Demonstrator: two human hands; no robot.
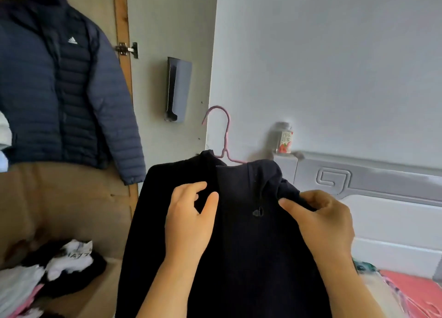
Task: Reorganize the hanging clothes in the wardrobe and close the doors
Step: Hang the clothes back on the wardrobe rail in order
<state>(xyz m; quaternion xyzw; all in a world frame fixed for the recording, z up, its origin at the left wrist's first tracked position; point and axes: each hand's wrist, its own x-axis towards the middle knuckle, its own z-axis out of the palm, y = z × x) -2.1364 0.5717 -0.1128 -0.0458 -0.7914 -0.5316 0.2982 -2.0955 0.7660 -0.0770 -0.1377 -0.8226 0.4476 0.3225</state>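
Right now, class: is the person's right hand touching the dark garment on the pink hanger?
Touching. The head view shows the right hand pinching a fold of the dark garment near its collar, below the pink hanger.

Setting identified as a home bedroom. An open wardrobe (122,16) holding a hung puffer jacket (64,83) is seen beside a bed headboard (358,176).

Both hands, left (189,222) and right (323,224), pinch a dark top (244,246) on a pink hanger (224,135); a navy jacket (64,90) hangs left.
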